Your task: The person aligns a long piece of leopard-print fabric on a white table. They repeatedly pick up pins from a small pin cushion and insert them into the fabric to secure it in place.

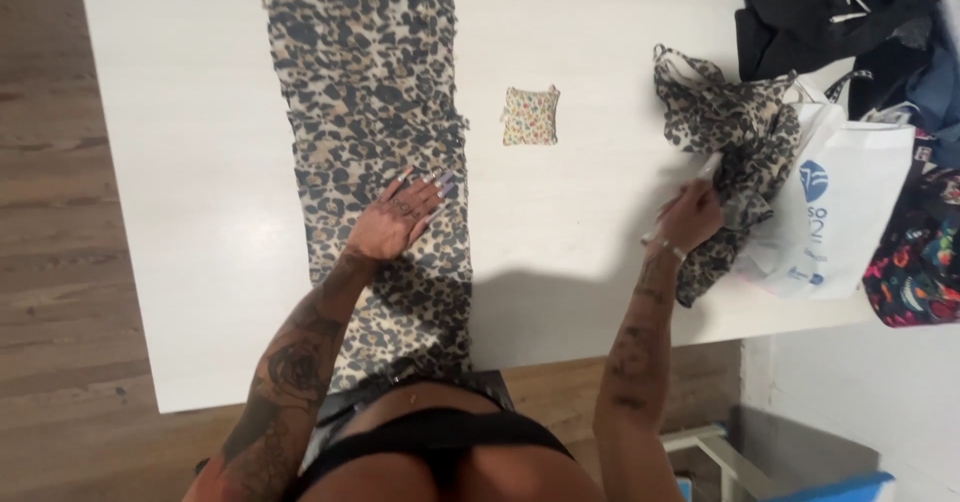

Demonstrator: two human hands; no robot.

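Left hand [402, 217] is lying flat, fingers spread, pressing on the long leopard-print cloth [372, 112] that's stretched down the white table [190, 162], so that piece looks pretty much laid out and smoothed already, with its near end hanging off the table edge. Right hand [692, 212] is closed on a second, crumpled leopard-print piece [730, 132] over to the right, and that one is bunched up and not spread at all, so I'd say roughly half the laying-out is done and the other piece is left.

Between the two sits a small flowery pouch [530, 115], well apart from both hands on bare tabletop. The crumpled piece partly lies on a white bag [850, 202], which crowds that corner, and there's a heap of dark clothes [830, 7] at the top right plus a colourful patterned bag [920, 252] by the table's edge. Honestly the right side is cluttered; the left side has room.
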